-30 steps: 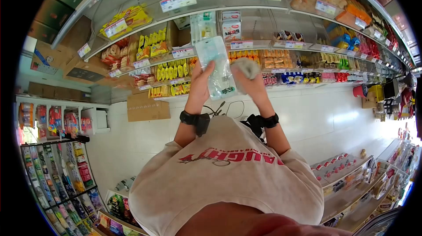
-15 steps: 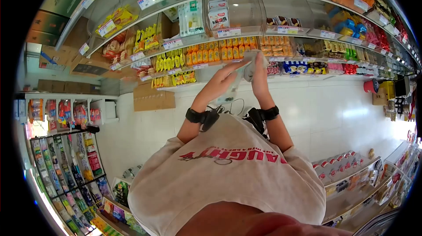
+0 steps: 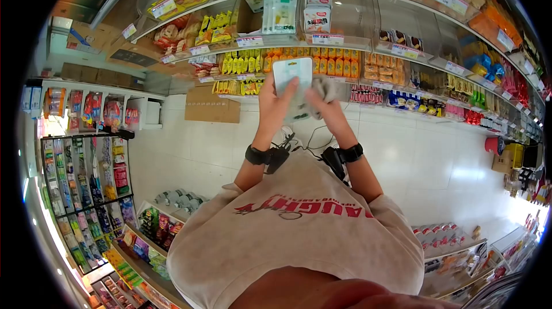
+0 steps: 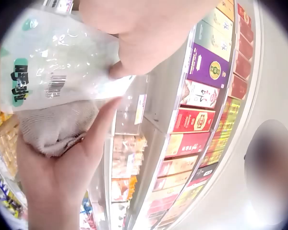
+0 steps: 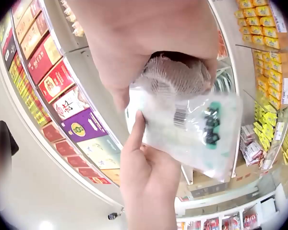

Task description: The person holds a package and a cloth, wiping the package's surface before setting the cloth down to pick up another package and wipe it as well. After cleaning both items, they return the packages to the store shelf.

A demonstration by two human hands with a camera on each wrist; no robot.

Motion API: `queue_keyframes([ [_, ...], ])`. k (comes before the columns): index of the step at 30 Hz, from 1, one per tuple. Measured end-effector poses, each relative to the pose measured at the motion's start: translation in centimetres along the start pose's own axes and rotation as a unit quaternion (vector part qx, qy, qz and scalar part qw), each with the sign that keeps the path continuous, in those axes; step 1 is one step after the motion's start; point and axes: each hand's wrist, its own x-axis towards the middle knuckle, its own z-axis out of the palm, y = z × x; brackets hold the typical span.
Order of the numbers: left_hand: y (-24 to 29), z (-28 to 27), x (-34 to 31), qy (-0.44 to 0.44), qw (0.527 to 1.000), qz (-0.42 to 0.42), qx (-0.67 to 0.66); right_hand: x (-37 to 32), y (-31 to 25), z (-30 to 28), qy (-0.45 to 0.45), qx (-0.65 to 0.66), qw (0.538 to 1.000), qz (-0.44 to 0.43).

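My left hand point(image 3: 275, 102) grips a pale, see-through plastic packet point(image 3: 292, 73) by its side, thumb across the front. In the right wrist view, the packet point(image 5: 182, 129) shows dark green lettering and a barcode. A bunched grey knit cloth point(image 5: 175, 79) is in my right hand point(image 3: 333, 114), its fingers curled round it. From the left wrist, the cloth point(image 4: 57, 127) lies right against the packet's edge, with the right thumb along that same edge. Both hands are held out in front of the chest, before the shelves.
Ahead, shelves hold similar packets point(image 3: 282, 13), white packs point(image 3: 318, 13), orange-wrapped snacks point(image 3: 339, 63) and yellow-wrapped snacks point(image 3: 241, 63). A cardboard box point(image 3: 211, 105) stands on the floor point(image 3: 397, 142) by the lowest shelf. More stocked racks point(image 3: 86, 177) stand at the left. A cable lies below the hands.
The packet was face up, then turned edge-on between both hands with the cloth against it; now its front faces up again. The head view has shifted slightly.
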Motion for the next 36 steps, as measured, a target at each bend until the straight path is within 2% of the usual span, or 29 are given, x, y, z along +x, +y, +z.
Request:
queue_keyframes([
  [3, -1.2, -2.2, 1.0, 0.048, 0.998, 0.027, 0.010, -0.1, -1.0, 2.1, -0.132, -0.117, 0.984, -0.024],
  [4, -1.6, -2.8, 1.3, 0.071, 0.994, 0.050, 0.059, 0.6, -0.3, 2.3, -0.122, -0.186, 0.973, -0.057],
  [6, -2.2, -4.1, 1.4, 0.117, 0.977, 0.092, 0.154, 2.5, 0.7, 2.5, -0.083, -0.244, 0.958, -0.128],
  [8, -2.1, -5.4, 1.6, 0.001, 0.994, -0.038, 0.100, 3.7, 1.7, 3.3, -0.051, -0.309, 0.930, -0.193],
  [10, -2.0, -6.6, 1.6, -0.112, 0.982, -0.153, 0.022, 4.3, 1.8, 5.1, -0.031, -0.383, 0.889, -0.250],
  [13, -2.3, -8.6, 2.7, -0.110, 0.975, -0.164, -0.104, 4.0, 2.0, 9.9, -0.116, -0.402, 0.833, -0.362],
  [14, -2.4, -9.2, 3.0, -0.039, 0.967, -0.172, -0.187, 3.7, 1.8, 11.4, -0.131, -0.375, 0.850, -0.345],
  [17, -1.2, -12.4, 4.0, -0.004, 0.971, -0.168, -0.170, 5.2, 1.8, 13.3, -0.082, -0.398, 0.847, -0.342],
  [18, -4.0, -14.2, 4.7, -0.012, 0.984, -0.146, -0.099, 6.2, 2.0, 13.8, -0.048, -0.373, 0.877, -0.300],
  [20, -4.0, -17.5, 5.7, -0.052, 0.982, -0.180, 0.005, 8.2, 2.6, 14.4, 0.021, -0.316, 0.924, -0.212],
  [21, -4.1, -18.7, 6.0, -0.072, 0.976, -0.197, 0.058, 8.5, 2.7, 15.0, 0.003, -0.283, 0.946, -0.157],
  [23, -4.4, -19.5, 6.3, -0.003, 0.992, -0.124, 0.005, 9.4, 2.7, 16.5, -0.033, -0.212, 0.976, -0.047],
  [24, -4.2, -20.0, 6.6, 0.032, 0.996, -0.085, -0.020, 9.3, 3.7, 17.5, 0.005, -0.166, 0.986, 0.019],
  [27, -3.2, -22.2, 7.9, 0.014, 0.994, -0.107, 0.028, 9.8, 5.3, 20.1, -0.110, -0.234, 0.964, -0.062],
  [28, -3.7, -22.4, 8.3, 0.009, 0.997, -0.080, -0.003, 10.3, 5.6, 20.0, -0.096, -0.238, 0.967, -0.008],
  [30, -5.3, -22.6, 9.1, -0.002, 0.998, -0.026, -0.063, 10.9, 6.1, 19.7, -0.068, -0.255, 0.965, -0.009],
  [33, -7.1, -23.8, 10.3, -0.130, 0.977, -0.115, -0.123, 11.6, 5.5, 19.2, 0.010, -0.250, 0.968, 0.012],
  [36, -6.4, -22.8, 11.1, -0.150, 0.956, -0.134, -0.213, 12.0, 5.6, 19.0, 0.080, -0.159, 0.984, -0.002],
])
